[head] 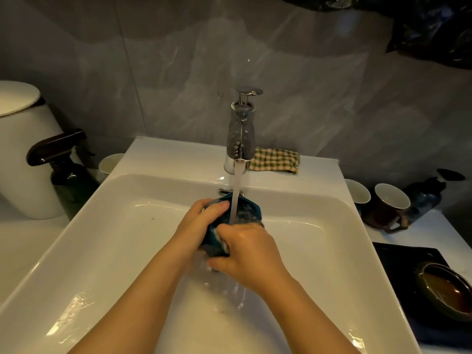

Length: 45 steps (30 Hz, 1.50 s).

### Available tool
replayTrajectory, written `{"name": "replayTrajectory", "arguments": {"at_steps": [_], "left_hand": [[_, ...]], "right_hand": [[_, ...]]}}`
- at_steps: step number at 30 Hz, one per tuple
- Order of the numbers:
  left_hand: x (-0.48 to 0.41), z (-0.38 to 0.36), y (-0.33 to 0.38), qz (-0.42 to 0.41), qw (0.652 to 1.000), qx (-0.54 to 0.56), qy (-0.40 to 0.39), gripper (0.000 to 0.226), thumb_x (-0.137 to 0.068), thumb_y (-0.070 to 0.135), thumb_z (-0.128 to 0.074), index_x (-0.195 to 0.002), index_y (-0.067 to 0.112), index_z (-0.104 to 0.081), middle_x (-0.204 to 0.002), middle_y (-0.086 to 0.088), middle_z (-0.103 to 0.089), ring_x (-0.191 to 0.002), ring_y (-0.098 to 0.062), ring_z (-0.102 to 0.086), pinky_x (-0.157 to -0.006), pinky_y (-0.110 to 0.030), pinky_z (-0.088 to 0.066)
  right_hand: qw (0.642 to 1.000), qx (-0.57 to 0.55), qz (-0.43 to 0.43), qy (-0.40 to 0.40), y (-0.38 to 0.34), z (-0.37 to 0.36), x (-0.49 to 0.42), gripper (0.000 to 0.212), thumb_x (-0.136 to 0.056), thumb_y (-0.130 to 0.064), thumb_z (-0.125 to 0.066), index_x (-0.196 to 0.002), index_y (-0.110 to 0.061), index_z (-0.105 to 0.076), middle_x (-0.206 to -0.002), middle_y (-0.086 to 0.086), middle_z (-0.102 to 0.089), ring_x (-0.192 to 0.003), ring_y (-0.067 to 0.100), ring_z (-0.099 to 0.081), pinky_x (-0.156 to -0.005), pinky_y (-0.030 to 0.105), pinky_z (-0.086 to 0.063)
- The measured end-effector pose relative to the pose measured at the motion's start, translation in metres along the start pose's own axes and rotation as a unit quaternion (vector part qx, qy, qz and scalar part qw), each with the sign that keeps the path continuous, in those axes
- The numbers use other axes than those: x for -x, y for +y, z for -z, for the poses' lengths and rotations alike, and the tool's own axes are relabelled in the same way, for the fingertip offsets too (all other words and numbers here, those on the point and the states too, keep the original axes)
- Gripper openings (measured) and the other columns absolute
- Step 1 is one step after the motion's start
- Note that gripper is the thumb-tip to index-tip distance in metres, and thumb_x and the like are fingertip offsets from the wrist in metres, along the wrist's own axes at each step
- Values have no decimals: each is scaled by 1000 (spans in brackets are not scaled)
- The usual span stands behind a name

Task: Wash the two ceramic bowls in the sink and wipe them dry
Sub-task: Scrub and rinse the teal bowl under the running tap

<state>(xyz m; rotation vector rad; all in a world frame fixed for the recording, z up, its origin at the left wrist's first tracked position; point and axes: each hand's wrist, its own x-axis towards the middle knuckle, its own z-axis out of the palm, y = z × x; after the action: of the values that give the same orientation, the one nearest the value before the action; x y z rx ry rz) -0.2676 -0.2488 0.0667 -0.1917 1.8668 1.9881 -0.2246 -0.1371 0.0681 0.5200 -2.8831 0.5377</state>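
A dark teal ceramic bowl (249, 209) is held tilted over the white sink (102, 251), under the running stream from the chrome tap (240, 134). My left hand (201, 223) grips its left rim, thumb on the edge. My right hand (246, 254) grips the near side of the bowl, with something pale showing under its fingers. Water spills off below the hands. A second bowl (445, 290), olive-brown, sits on a dark mat (398, 254) to the right of the sink.
A checked cloth (277, 159) lies on the sink ledge behind the tap. Cups (390, 203) and a dark pump bottle (429, 192) stand at the right. A spray bottle (66, 172), a white container (23, 149) and a white cup (109, 162) stand at the left.
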Motion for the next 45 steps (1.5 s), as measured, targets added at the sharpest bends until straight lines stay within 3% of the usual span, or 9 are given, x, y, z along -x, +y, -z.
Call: {"name": "replayTrajectory", "arguments": {"at_steps": [7, 11, 18, 21, 27, 31, 35, 38, 45], "left_hand": [[0, 1, -7, 150, 932, 297, -146, 51, -66, 52, -58, -95, 12, -74, -96, -14, -71, -89, -30, -66, -87, -44, -48], [1, -1, -9, 193, 920, 314, -132, 51, -64, 52, -56, -93, 14, -73, -93, -17, -70, -91, -35, -58, -81, -48, -46], [0, 2, -10, 224, 923, 281, -136, 49, -63, 52, -58, -84, 11, -77, -92, -17, -70, -91, -34, -57, -82, -47, -46], [1, -2, -12, 234, 923, 277, -128, 49, -62, 51, -59, -88, 12, -75, -90, -17, -70, -90, -35, -58, -82, -47, -45], [6, -18, -9, 225, 937, 236, -124, 47, -61, 49, -58, -87, 12, -70, -79, -15, -69, -83, -31, -57, -73, -41, -48], [3, -11, -7, 201, 938, 258, -115, 53, -60, 50, -57, -99, 16, -69, -93, -15, -67, -89, -31, -57, -75, -43, -48], [-1, -2, -9, 215, 935, 265, -92, 51, -68, 52, -55, -102, 16, -69, -102, -17, -64, -94, -34, -56, -76, -44, -48], [-1, -4, -9, 222, 933, 269, -84, 47, -74, 54, -52, -94, 15, -70, -98, -17, -66, -92, -36, -57, -76, -47, -48], [3, -13, -8, 241, 933, 253, -84, 47, -71, 51, -55, -94, 13, -68, -92, -17, -64, -89, -32, -56, -82, -45, -46]], "right_hand": [[969, -225, -103, -10, -4, 15, 3, 33, -76, -39, -71, -97, -16, -58, -90, 0, -64, -80, 16, -58, -72, 38, -52], [908, -390, -152, 22, 2, 24, 5, 20, -91, -34, -54, -106, -43, -44, -114, -15, -53, -99, 2, -55, -81, 21, -54], [913, -370, -139, -99, 17, 25, 7, 24, -87, -10, -59, -94, -33, -61, -95, -13, -63, -95, 7, -61, -83, 21, -55], [904, -397, -144, -68, 16, 17, 5, 29, -84, -8, -61, -94, -36, -59, -101, -10, -62, -99, 9, -60, -86, 24, -55], [970, -100, -194, 110, 12, 4, -1, 16, -91, -16, -51, -105, -15, -59, -104, -2, -58, -89, 12, -51, -72, 14, -40], [977, -117, -175, 30, 10, 12, -1, 19, -91, -16, -53, -109, -18, -59, -105, -2, -57, -97, 16, -55, -79, 22, -49], [908, -356, -202, -92, 14, 22, 3, 25, -89, -12, -54, -106, -24, -67, -93, -13, -62, -88, 8, -60, -74, 19, -55], [850, -476, -216, -65, 12, 18, 2, 28, -87, -6, -58, -101, -29, -67, -96, -15, -64, -91, 6, -62, -78, 20, -55], [969, -138, -204, 31, 12, 5, -4, 20, -90, -16, -55, -108, -14, -62, -107, 2, -62, -90, 14, -55, -78, 19, -45]]}}
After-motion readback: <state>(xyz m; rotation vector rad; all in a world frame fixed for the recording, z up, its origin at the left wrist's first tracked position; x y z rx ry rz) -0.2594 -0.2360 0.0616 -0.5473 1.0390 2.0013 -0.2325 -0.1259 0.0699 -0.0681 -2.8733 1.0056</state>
